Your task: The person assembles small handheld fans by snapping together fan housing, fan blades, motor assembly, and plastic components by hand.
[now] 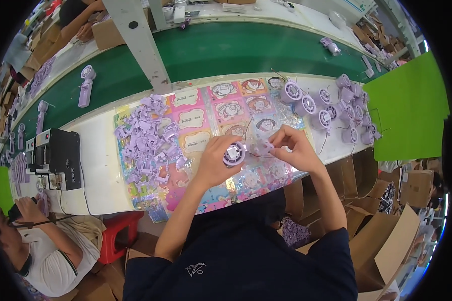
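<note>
My left hand (217,159) is closed around a round lilac fan head (234,154), its spoked face turned up with a pale square at the middle. Just to the right, my right hand (295,150) pinches a small pale lilac plastic piece (262,147) between thumb and fingers. A thin wire rises between the two hands. Under both lies a colourful cartoon-printed sheet (228,110) covered in clear plastic. A heap of small lilac plastic parts (150,138) is spread left of my left hand. Several lilac fan heads with wires (306,104) stand beyond my right hand.
A green conveyor belt (226,47) runs along the far side, carrying lilac handheld fans (87,85). A grey metal post (135,40) rises before it. Left stands a black machine (55,158), near a seated co-worker (60,246). Cardboard boxes (386,251) fill the lower right.
</note>
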